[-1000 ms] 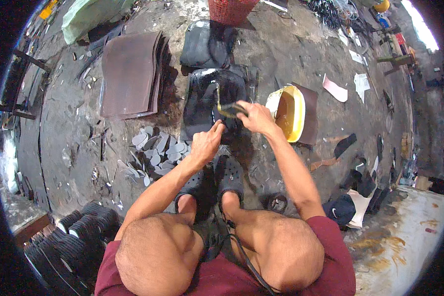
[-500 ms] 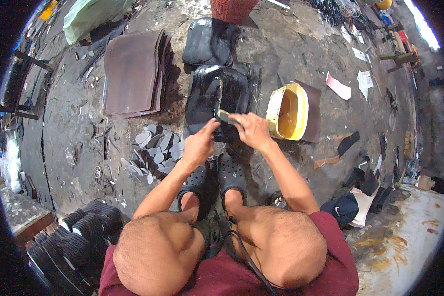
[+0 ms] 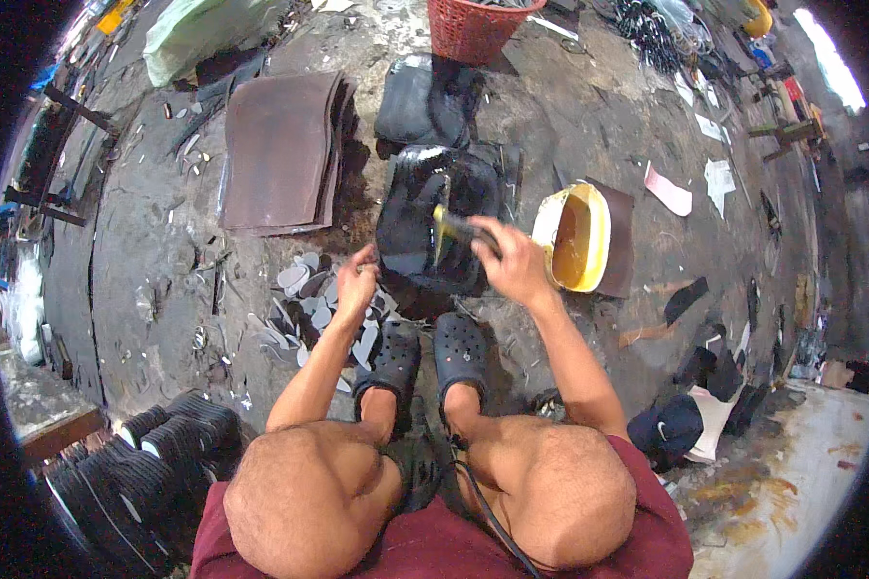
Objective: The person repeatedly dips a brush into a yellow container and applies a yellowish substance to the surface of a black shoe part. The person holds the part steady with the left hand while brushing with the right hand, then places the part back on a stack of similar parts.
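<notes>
Gluing looks midway: right hand (image 3: 514, 265) fingers clenched on brush (image 3: 451, 230) over glossy black sheet (image 3: 434, 217); left hand (image 3: 355, 286) pinching grey cutouts (image 3: 309, 299), many apparently uncoated.

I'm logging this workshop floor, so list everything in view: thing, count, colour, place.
brush: one, yellowish, in the right hand over the black sheet
black sheet: one, glossy, before the feet
tub: one, yellow, right of the sheet
brown sheets: a stack, upper left
cut pieces: many, grey, under the left hand
basket: one, red, top
black soles: rows, lower left
clogs: two, black, on the feet
left hand: over the cut pieces
right hand: gripping the brush
</notes>
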